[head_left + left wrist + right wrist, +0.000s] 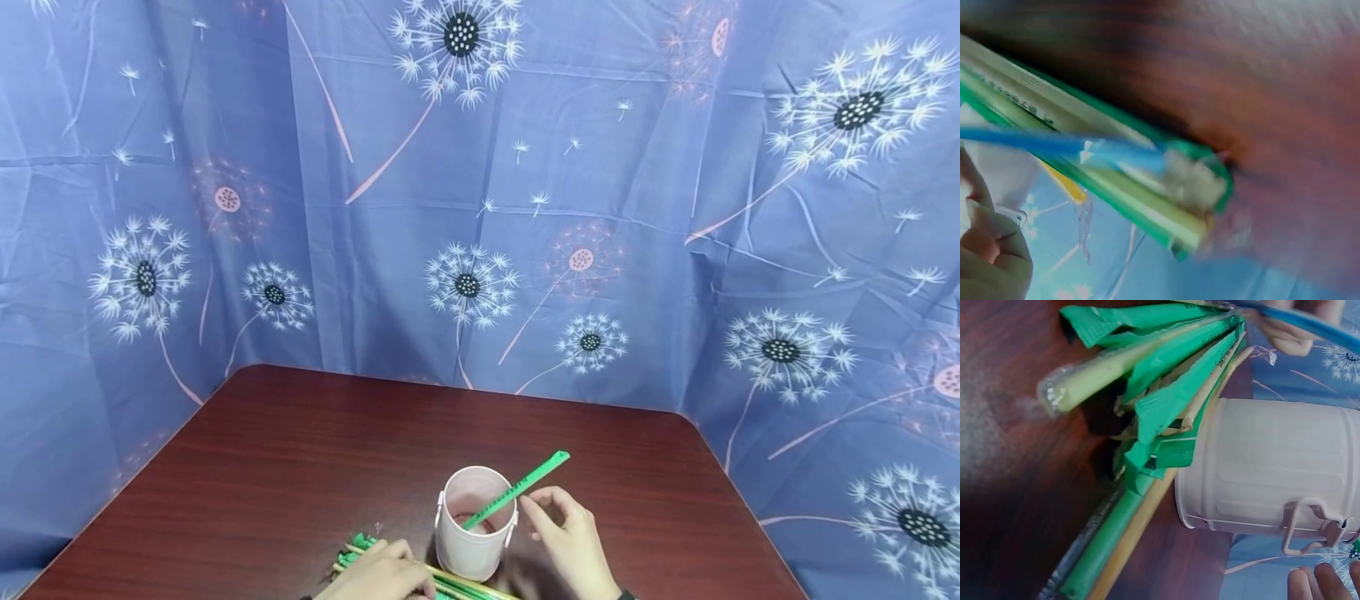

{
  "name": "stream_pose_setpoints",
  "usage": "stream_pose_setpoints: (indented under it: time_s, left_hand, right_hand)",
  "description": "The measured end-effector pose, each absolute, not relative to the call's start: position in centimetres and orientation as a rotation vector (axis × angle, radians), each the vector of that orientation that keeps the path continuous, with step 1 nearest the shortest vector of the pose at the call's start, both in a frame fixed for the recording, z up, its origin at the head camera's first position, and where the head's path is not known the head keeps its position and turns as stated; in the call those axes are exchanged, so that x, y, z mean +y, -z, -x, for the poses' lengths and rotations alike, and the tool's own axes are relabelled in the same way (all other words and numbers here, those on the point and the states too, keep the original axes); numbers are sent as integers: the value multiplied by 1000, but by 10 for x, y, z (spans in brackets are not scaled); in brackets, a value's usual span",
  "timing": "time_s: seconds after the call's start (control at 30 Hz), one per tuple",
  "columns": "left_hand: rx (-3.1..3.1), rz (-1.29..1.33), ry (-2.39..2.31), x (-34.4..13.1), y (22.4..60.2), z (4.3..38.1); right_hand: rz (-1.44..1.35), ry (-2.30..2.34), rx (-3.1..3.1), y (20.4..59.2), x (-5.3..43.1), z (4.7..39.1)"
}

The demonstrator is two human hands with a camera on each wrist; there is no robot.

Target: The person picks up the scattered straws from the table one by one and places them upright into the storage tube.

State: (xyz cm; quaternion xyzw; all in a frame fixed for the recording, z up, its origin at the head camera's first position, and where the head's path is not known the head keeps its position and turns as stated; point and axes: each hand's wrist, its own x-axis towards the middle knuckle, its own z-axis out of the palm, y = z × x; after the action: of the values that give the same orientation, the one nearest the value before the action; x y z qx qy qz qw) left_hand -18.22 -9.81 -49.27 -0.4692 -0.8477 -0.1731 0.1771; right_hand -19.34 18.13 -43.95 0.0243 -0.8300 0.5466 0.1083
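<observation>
A green paper-wrapped straw [517, 490] with dark print leans inside the white bucket [474, 550], its upper end past the rim. Close beside that rim is my right hand [566, 533], thumb and fingertips just below the straw and loosely bent; its fingers [1329, 581] also enter the right wrist view. Over the pile of wrapped straws [1166, 394] lies my left hand [382, 571], its fingers curled. A blue straw [1129, 155] in a clear wrapper, blurred, runs from its fingers across the pile. Where they hold it is hidden.
The pile mixes green paper wrappers with yellow and green straws in clear sleeves, and lies against the bucket's near side. A wire handle [1307, 528] hangs on the bucket's side. Blue dandelion-print cloth [495, 208] surrounds the dark red-brown table [300, 450].
</observation>
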Motion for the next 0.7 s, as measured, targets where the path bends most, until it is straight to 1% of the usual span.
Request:
stream_pose_setpoints:
  time_s: [0.27, 0.5, 0.6, 0.7]
  left_hand:
    - [-2228, 1195, 998, -95, 474, 184]
    - [-2152, 1117, 1221, -86, 461, 185]
    - [-2152, 1082, 1398, -78, 456, 185]
    - [-2175, 1045, 1649, -71, 450, 183]
  right_hand:
    - [-143, -1629, -2482, 438, 182, 188]
    - [-122, -1574, -2402, 431, 173, 183]
    - [-180, -1683, -2347, 428, 168, 178]
    - [-386, -1901, -2269, 425, 166, 174]
